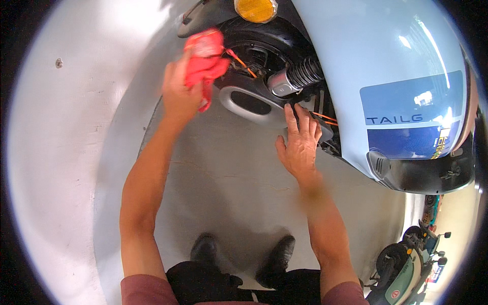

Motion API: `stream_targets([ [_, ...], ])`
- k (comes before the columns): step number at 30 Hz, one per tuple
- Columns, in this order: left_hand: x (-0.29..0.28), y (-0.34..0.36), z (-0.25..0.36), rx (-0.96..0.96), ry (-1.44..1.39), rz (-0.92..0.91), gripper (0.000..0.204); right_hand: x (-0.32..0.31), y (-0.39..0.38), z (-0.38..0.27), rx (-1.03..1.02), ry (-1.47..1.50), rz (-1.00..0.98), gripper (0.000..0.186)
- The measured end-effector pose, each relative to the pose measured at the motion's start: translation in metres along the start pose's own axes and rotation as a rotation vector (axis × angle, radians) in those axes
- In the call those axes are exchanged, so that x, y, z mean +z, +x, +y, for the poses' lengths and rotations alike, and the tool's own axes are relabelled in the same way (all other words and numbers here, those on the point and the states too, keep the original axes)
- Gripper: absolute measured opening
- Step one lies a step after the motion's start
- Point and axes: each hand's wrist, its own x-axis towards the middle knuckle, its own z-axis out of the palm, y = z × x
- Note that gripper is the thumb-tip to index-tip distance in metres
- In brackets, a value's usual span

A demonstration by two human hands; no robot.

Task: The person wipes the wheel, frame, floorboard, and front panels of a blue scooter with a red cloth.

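Note:
My left hand (pixel 180 89) grips a bunched red cloth (pixel 206 63) beside the rear wheel of a light-blue scooter (pixel 335 46). The hand and cloth are slightly blurred. An orange cable (pixel 243 64) shows right of the cloth, near the wheel's hub. My right hand (pixel 299 140) lies with fingers stretched on the grey swingarm cover (pixel 264 116), just below the shock absorber (pixel 297 77) with its black ribbed sleeve. Nothing shows in the right hand. The black rear tyre (pixel 274 35) curves above, partly hidden by the bodywork.
An amber round reflector (pixel 255 9) sits at the top by the mudguard. A white wall (pixel 56 152) rises on the left. Black shoes (pixel 277 259) stand on the grey floor (pixel 229 188). Another scooter (pixel 409 269), pale green, is parked at the lower right.

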Motion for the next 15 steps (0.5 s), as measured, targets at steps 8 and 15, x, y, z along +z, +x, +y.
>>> stream_targets([
  [8, 0.060, 0.066, 0.055, 0.476, 0.277, -0.054, 0.065, -0.003, 0.001, -0.005, -0.028, 0.026, -0.006, 0.088],
  [15, 0.008, 0.014, -0.033, -0.160, 0.540, -0.524, 0.050, 0.000, -0.003, 0.000, -0.019, 0.011, 0.034, 0.089],
])
